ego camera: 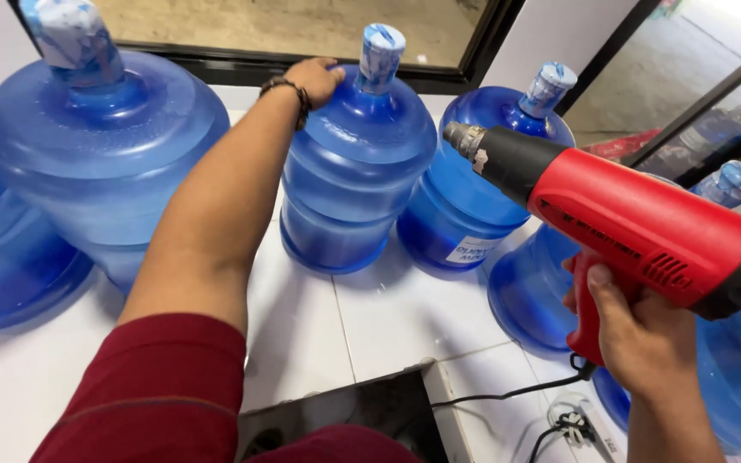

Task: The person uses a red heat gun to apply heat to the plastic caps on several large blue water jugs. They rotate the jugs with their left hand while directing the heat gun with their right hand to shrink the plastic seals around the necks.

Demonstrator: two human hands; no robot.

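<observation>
Left hand (317, 79) rests flat on the shoulder of the middle blue water jug (355, 171) on the white counter (388, 317), apparently not clasping. Right hand (636, 330) clenched on the red heat gun (619, 219), nozzle near the jug's cap (382, 53).

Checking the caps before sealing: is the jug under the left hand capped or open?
Capped. The jug the left hand rests on has a blue-white wrapped cap over its neck.

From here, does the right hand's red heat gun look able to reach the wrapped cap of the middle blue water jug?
Probably yes: the right hand holds the red heat gun with its nozzle aimed toward the wrapped cap, open air between them; the left hand rests lower, on the jug's shoulder.
</observation>
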